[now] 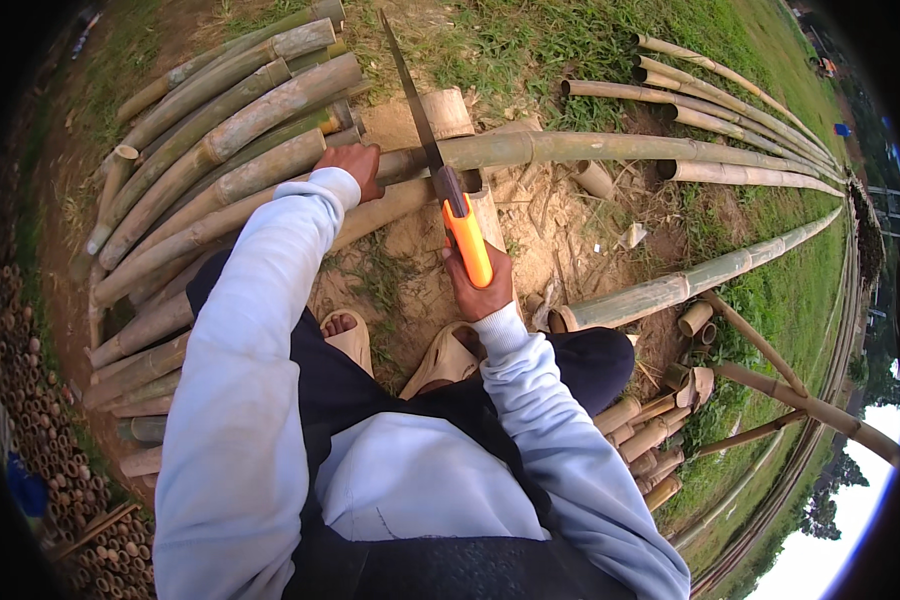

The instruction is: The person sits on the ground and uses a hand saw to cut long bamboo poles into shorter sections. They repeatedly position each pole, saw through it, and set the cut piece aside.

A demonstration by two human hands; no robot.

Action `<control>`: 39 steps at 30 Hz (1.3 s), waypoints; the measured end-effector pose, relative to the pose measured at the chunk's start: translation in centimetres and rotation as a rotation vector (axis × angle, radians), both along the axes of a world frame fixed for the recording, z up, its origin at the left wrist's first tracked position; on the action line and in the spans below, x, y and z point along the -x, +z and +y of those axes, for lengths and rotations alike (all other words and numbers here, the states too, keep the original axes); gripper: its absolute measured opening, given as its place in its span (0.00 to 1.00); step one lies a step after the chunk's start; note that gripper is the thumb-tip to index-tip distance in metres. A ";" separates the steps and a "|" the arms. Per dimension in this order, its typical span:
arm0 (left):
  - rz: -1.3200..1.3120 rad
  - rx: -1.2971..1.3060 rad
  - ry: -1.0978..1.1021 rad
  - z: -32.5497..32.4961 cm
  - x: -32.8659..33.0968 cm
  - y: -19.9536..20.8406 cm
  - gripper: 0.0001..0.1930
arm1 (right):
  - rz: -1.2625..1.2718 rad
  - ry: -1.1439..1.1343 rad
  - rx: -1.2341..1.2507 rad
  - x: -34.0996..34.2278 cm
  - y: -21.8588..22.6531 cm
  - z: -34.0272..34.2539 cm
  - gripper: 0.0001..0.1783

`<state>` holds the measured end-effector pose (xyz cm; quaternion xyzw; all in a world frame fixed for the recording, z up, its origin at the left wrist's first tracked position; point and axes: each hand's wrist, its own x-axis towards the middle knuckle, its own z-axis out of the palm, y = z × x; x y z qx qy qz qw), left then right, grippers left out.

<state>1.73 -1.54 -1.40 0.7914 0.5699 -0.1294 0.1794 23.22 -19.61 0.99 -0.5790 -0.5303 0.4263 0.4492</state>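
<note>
Long-bladed metal hand saw (449, 188): dark blade (417, 100), orange handle (476, 256).
Long round bamboo pole (620, 148): mottled green-tan. Fabric sleeves (235, 430): pale blue-white.

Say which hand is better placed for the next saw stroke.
Likely the right hand: it grips the orange saw handle, and the blade overlaps the long bamboo pole; the left hand shows no tool.

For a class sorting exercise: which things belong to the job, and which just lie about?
In use:
saw, in the right hand
long pole under it, left hand nearby

Seemingly just lying about:
stacked poles, left
short bamboo pieces, lower right
</note>
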 end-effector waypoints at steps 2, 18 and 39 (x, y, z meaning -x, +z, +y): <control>-0.003 -0.004 0.024 0.0 0.6 -0.2 0.21 | -0.012 -0.021 0.115 -0.2 1.5 -4.6 0.10; -0.003 -0.032 0.023 0.6 0.8 0.0 0.23 | 0.006 -0.028 0.134 -0.7 1.5 -5.2 0.10; -0.002 0.009 0.024 -0.3 0.5 -0.1 0.23 | -0.145 0.014 0.186 -2.8 5.7 -13.3 0.15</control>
